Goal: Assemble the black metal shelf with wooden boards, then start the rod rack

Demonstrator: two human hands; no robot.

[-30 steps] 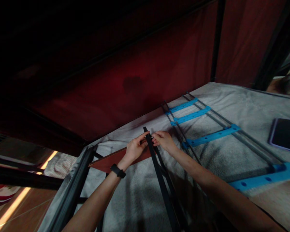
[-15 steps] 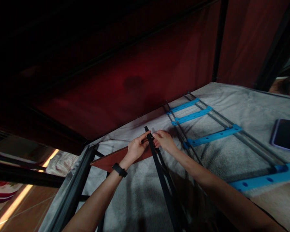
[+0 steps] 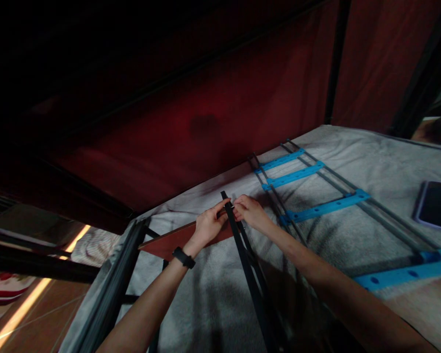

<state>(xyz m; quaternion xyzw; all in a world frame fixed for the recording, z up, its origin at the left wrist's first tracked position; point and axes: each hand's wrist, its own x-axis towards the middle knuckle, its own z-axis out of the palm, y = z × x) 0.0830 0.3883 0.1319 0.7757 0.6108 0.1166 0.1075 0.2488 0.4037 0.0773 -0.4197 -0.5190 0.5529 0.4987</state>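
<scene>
My left hand (image 3: 210,225), with a black watch (image 3: 183,257) on its wrist, closes on the upper end of a black metal frame (image 3: 242,255). Its index finger reaches across the bar near the tip. Just right of the bar, my right hand (image 3: 250,212) is closed in a pinch at the same end. A small shiny bit shows at its fingertips, too small to name. Behind the frame and under my left hand, a reddish-brown board (image 3: 169,242) runs from the bar to the dark uprights (image 3: 113,284) on the left.
Grey bedding (image 3: 382,162) lies under everything. On the right rests a rack of dark rods with blue crosspieces (image 3: 327,208). A phone (image 3: 437,206) lies at the right edge. A dark red panel (image 3: 242,108) rises behind. Tiled floor (image 3: 47,314) shows at lower left.
Both hands stay at the top of the black frame in nearly the same pose. The whole view has shifted very slightly.
</scene>
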